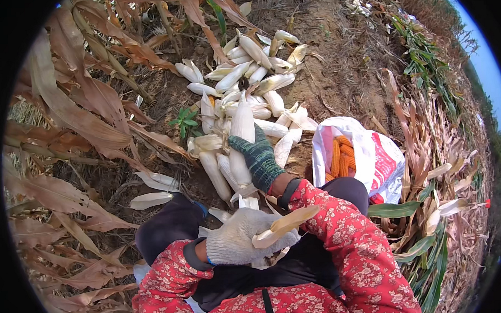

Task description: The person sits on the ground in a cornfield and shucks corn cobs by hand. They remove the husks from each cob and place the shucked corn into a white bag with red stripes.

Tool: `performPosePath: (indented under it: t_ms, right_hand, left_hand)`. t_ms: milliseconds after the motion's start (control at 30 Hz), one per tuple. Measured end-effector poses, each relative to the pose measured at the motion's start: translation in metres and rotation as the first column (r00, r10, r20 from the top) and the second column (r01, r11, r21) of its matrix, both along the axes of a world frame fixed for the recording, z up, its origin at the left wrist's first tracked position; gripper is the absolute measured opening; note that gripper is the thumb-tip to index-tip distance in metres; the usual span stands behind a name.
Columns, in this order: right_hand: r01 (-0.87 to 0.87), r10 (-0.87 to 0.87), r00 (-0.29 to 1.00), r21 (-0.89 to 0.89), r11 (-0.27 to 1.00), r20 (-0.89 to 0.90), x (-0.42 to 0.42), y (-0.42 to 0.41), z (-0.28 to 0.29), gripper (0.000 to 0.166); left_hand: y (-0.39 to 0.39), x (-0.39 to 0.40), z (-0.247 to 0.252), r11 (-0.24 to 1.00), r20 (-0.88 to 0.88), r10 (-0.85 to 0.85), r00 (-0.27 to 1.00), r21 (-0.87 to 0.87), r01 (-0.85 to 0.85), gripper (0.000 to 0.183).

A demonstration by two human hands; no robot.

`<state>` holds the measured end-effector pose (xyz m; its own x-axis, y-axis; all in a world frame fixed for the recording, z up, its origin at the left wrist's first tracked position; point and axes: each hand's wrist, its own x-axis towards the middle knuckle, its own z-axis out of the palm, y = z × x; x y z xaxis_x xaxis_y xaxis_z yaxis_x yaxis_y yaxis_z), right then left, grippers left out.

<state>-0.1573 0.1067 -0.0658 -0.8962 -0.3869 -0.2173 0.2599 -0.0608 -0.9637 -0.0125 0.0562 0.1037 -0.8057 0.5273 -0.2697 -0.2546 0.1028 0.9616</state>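
My right hand (254,160), in a dark green knitted glove, is closed around the middle of a corn ear in its pale husk (242,119). The ear points away from me, its stalk end toward my lap. Nearer to me is my left hand (245,235) in a whitish knitted glove. Its fingers are curled, and a dry strip of corn husk (288,225) sticks out of them to the right. My palm and some fingertips are hidden. Beyond both hands spreads a heap of corn ears in husks (235,74) on the soil.
At my right knee a white woven sack (358,152) with red print holds several bare orange corn cobs (339,157). Dry corn stalks and leaves (78,92) crowd the left. Cut stalks (424,150) lie along the right. Loose husks (152,199) rest by my left knee.
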Motion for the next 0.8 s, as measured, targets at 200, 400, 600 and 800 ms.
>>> performPosePath:
  t_ms: [200, 400, 600, 800]
  right_hand:
    - [0.209, -0.175, 0.960, -0.143, 0.967, 0.217, -0.027, 0.011, 0.014, 0.063]
    - [-0.269, 0.319, 0.948, -0.549, 0.791, -0.006, -0.032, 0.022, 0.067, 0.062]
    - [0.005, 0.523, 0.611, -0.664, 0.748, 0.594, 0.005, 0.008, 0.048, 0.058]
    - [-0.087, 0.545, 0.596, -0.628, 0.774, 0.589, 0.008, 0.008, 0.048, 0.056]
  left_hand:
    - [0.000, 0.004, 0.001, 0.948, 0.008, 0.272, 0.962, 0.167, -0.270, 0.025]
    - [-0.079, -0.017, -0.060, 0.239, 0.261, 0.903, 0.342, 0.355, -0.904, 0.014]
    - [-0.075, -0.027, -0.068, 0.390, 0.244, 0.878, 0.411, 0.134, -0.911, 0.024]
    - [-0.072, -0.032, -0.085, 0.334, 0.201, 0.907, 0.370, 0.194, -0.922, 0.035]
